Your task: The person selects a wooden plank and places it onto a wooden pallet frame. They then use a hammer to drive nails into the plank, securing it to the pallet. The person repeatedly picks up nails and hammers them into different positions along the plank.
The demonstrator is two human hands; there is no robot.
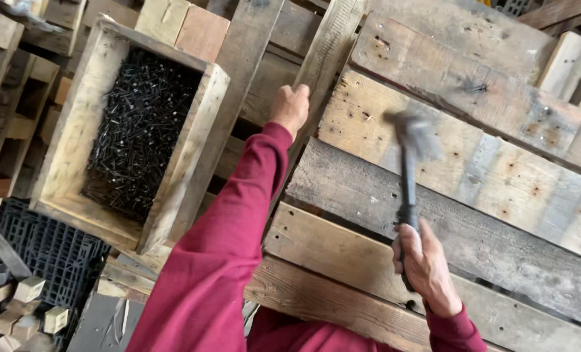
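My right hand (426,264) grips the dark handle of a hammer (409,163); its blurred metal head hangs over a weathered plank (473,163) of the wooden pallet. My left hand (290,107) is closed on the edge of a long cross board (326,58) at the pallet's left side, arm stretched out in a dark red sleeve. The pallet's planks run diagonally across the right of the view.
A rough wooden box (189,150) filled with black nails (140,130) sits to the left of my left arm. Below it lie a black plastic grid (49,248) and several small wood blocks (29,306). More pallets are stacked around.
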